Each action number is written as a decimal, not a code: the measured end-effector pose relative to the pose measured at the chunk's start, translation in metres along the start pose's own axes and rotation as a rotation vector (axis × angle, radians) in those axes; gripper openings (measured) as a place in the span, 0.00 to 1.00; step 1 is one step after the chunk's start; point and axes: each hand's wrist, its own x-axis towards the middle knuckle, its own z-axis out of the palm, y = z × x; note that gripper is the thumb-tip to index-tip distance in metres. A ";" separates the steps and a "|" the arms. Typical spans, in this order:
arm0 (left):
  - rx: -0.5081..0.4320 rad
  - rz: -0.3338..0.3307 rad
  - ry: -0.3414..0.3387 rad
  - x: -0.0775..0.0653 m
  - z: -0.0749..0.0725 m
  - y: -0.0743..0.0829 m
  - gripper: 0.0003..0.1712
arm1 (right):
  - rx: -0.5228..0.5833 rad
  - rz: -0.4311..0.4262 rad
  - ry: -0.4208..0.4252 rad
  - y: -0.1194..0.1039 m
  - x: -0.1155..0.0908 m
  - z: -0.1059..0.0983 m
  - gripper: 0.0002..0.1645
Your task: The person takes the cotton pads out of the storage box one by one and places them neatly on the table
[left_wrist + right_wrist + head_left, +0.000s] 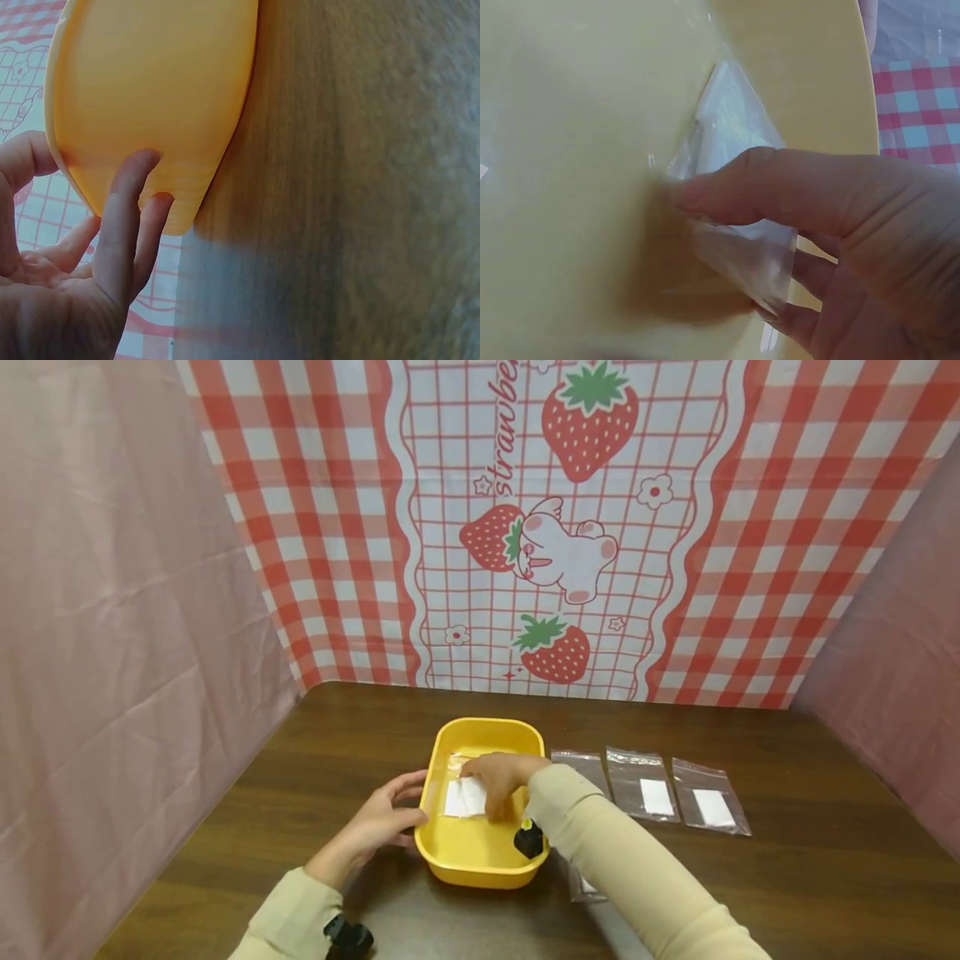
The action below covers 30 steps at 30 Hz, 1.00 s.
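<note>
A yellow plastic bin point(480, 868) stands on the table. My left hand point(386, 817) rests against its left side, with fingers touching the outer wall point(157, 82) and rim. My right hand point(506, 777) reaches down inside the bin. There it pinches a clear plastic bag point(750, 262) between thumb and fingers. A white insert point(731, 120) shows in that bag, which stands tilted in the right wrist view. The white piece point(465, 797) also shows beside the hand in the head view. Part of the bag is hidden behind the right hand.
Right of the bin lie flat clear zip bags with white inserts: one point(637, 772) in the middle, one point(712, 797) farthest right, and one point(581, 764) partly behind the right sleeve. Another bag point(588, 887) shows under the forearm. A strawberry-print cloth point(517, 652) hangs behind the table.
</note>
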 end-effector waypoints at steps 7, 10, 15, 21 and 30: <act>0.001 0.007 -0.006 0.000 0.000 -0.001 0.38 | -0.011 -0.002 0.080 0.001 0.003 -0.001 0.40; -0.001 0.009 -0.006 0.001 0.000 -0.001 0.38 | 0.000 -0.028 0.120 0.001 0.004 -0.002 0.36; -0.001 0.010 -0.001 0.001 0.000 -0.001 0.38 | -0.056 -0.175 0.219 0.003 0.002 -0.007 0.25; 0.007 0.008 0.014 0.000 0.001 -0.001 0.38 | -0.092 -0.334 0.305 0.004 -0.007 -0.019 0.21; 0.012 -0.005 0.014 -0.001 0.001 0.000 0.38 | -0.005 -0.249 0.391 0.000 -0.041 -0.036 0.22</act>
